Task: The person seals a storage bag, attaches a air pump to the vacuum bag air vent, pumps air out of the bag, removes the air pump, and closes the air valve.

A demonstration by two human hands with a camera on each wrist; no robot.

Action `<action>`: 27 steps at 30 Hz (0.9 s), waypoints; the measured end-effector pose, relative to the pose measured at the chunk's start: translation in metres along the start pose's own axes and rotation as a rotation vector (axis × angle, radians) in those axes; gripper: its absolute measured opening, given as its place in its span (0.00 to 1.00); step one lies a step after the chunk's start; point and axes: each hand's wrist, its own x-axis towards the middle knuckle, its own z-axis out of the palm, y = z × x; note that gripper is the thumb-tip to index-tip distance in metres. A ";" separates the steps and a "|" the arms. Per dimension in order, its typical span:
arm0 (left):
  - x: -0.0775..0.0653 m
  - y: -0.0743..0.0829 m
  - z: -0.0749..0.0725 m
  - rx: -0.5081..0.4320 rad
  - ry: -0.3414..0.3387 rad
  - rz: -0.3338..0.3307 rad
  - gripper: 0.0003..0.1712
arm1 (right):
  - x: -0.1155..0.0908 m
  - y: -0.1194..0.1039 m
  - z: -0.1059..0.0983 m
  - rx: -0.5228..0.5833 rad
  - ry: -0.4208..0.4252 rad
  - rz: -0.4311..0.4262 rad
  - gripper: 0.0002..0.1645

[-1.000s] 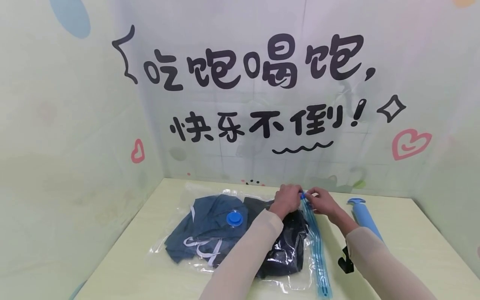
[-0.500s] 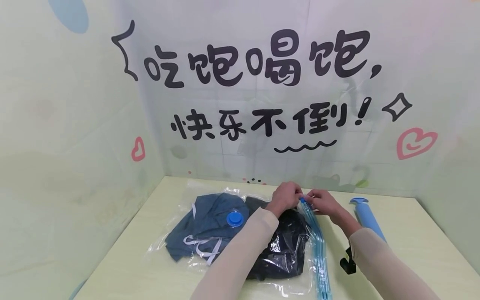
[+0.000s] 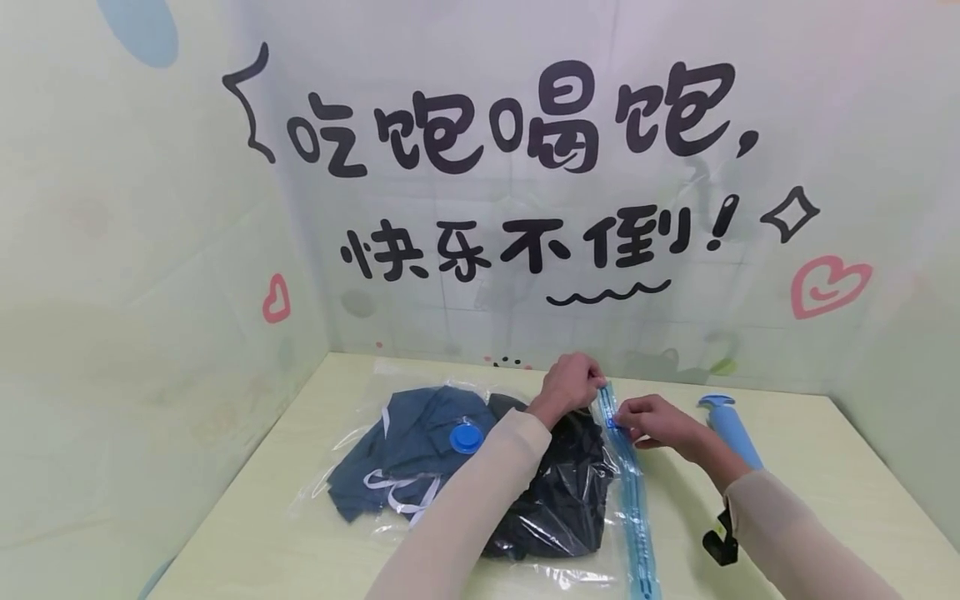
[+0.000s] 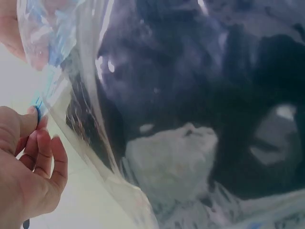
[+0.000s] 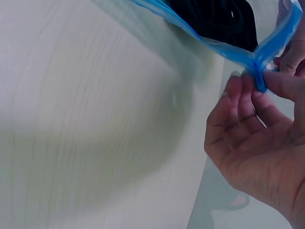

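A clear vacuum storage bag [image 3: 375, 533] lies on the table, with dark blue and black clothes [image 3: 438, 425] inside and a round blue valve [image 3: 466, 438] on top. Along its right side runs a light blue zip strip [image 3: 636, 508]. My left hand [image 3: 573, 383] pinches the far end of this strip between thumb and fingers. Slightly nearer, my right hand [image 3: 660, 423] grips the small blue zip slider [image 3: 612, 422] on the strip. In the right wrist view, the strip [image 5: 228, 51] bends where the right thumb and fingers pinch it.
A blue hand pump [image 3: 735, 433] lies on the table [image 3: 825, 492] right of my right hand. Beside the right sleeve is a black piece [image 3: 722, 542]. Printed sheet walls [image 3: 465, 325] stand behind and on both sides.
My right hand has moved nearer along the strip, away from the left hand, and the blue slider has come with it. The left hand stays at the strip's far end.
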 end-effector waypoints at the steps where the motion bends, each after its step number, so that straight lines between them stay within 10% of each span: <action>1: 0.000 0.000 0.000 -0.002 0.005 0.001 0.08 | -0.001 0.001 -0.001 0.002 -0.022 -0.002 0.11; 13: 0.000 -0.010 0.005 -0.039 -0.136 0.023 0.13 | -0.013 0.001 -0.011 -0.014 -0.038 -0.020 0.13; 27: -0.003 -0.007 0.005 -0.278 -0.046 0.063 0.10 | -0.012 0.000 -0.013 -0.002 -0.053 -0.054 0.14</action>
